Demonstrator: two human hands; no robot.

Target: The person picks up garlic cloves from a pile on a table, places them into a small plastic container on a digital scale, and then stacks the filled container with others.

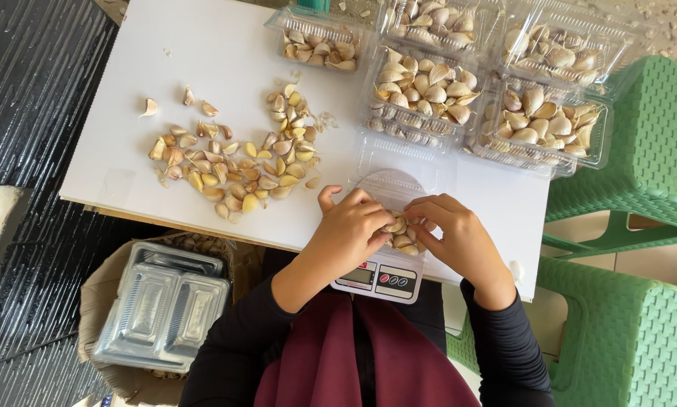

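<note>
left hand: lower middle of the frame, fingers curled down over the small heap of pale garlic cloves, pinching at them from the left side

right hand: just right of it, fingers bent inward and touching the same heap, so both hands cup the cloves between them

clear plastic clamshell tray: cloves sit in its near end, on the small white digital kitchen scale; the tray's long axis runs up and down the frame, open lid end pointing toward the top

scale edge: hangs right at the near edge of the white tabletop, display side toward the person, pretty much no room below it

loose pile of garlic cloves: spread left of centre, well apart from the hands, bare white board between pile and tray

filled clear plastic boxes of garlic: packed together along the upper right, the closest one just beyond the open tray, so it's tight up there

stack of empty clear trays: lower left, below the table edge

green plastic stools: right edge of the frame, close against the table's right side

open room: mostly the upper left of the board
</note>
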